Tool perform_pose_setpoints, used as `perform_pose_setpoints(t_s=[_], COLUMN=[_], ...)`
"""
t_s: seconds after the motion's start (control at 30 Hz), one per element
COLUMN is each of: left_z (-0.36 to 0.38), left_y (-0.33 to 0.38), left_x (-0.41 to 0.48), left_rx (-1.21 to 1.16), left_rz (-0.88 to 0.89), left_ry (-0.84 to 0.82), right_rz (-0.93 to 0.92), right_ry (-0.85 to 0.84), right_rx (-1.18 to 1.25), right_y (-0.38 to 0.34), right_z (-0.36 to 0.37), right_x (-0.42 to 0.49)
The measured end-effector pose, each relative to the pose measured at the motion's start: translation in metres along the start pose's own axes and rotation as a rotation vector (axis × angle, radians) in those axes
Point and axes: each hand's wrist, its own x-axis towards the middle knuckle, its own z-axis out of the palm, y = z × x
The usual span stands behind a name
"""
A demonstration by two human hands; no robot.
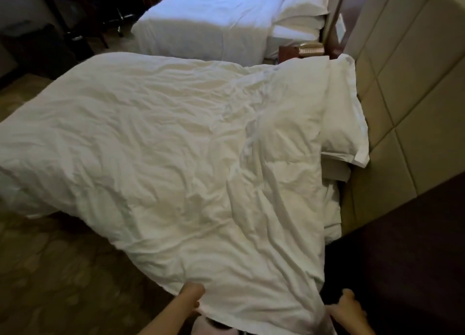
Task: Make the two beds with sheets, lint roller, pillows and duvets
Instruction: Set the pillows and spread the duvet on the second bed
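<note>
Left hand [193, 300] and right hand [348, 307], at the bottom of the frame, are both clamped on the near edge of the white duvet [176, 158]. The left fingers are tucked under the hem, and the right fingers are curled at its corner. The duvet is spread, heavily creased, across the near bed, filling the middle of the frame and overhanging at the left. It is judged light, soft and limp, so it should billow when shaken and sag wherever it is not held. It is best taken by the hem at two well-spaced points, as it is now. A pillow [344, 123] lies just beside its right edge, against the padded headboard [407, 83]. The far bed [206, 25], at upper centre, looks already made. Patterned carpet [63, 271] shows at lower left.
</note>
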Motion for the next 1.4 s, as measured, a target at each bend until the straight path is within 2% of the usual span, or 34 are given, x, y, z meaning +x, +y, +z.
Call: perform_pose_setpoints(t_s=[0.1, 0.2, 0.3, 0.47, 0.67, 0.93, 1.07, 1.17, 1.3, 1.4], left_z=[0.008, 0.003, -0.011, -0.026, 0.004, 0.085, 0.12, 0.137, 0.145, 0.142], left_y=[0.022, 0.045, 0.062, 0.092, 0.165, 0.301, 0.362, 0.399, 0.428, 0.434], left_x=[-0.005, -0.002, 0.003, 0.027, 0.036, 0.043, 0.053, 0.063, 0.071, 0.085], left_rx=[0.053, 0.19, 0.216, 0.252, 0.26, 0.145, 0.136, 0.099, 0.09, 0.094], left_rz=[0.077, 0.123, 0.143, 0.188, 0.251, 0.325, 0.315, 0.324, 0.306, 0.274], left_ry=[-0.124, -0.136, -0.133, -0.147, -0.231, -0.265, -0.248, -0.221, -0.224, -0.195], right_rz=[-0.145, -0.213, -0.275, -0.328, -0.332, -0.278, -0.211, -0.242, -0.102, -0.003], right_ry=[-0.108, -0.104, -0.111, -0.045, 0.037, 0.065, -0.059, -0.166, 0.123, 0.155], right_rx=[0.056, 0.057, 0.052, 0.192, 0.396, 0.584, 0.877, 0.937, 1.13, 1.117], right_y=[-0.024, -0.054, -0.083, -0.129, -0.176, -0.277, -0.33, -0.352, -0.325, -0.309], right_z=[-0.008, -0.016, -0.018, -0.016, -0.055, -0.15, -0.174, -0.172, -0.192, -0.202], right_x=[0.001, 0.005, 0.005, 0.015, 0.058, 0.197, 0.264, 0.283, 0.297, 0.314])
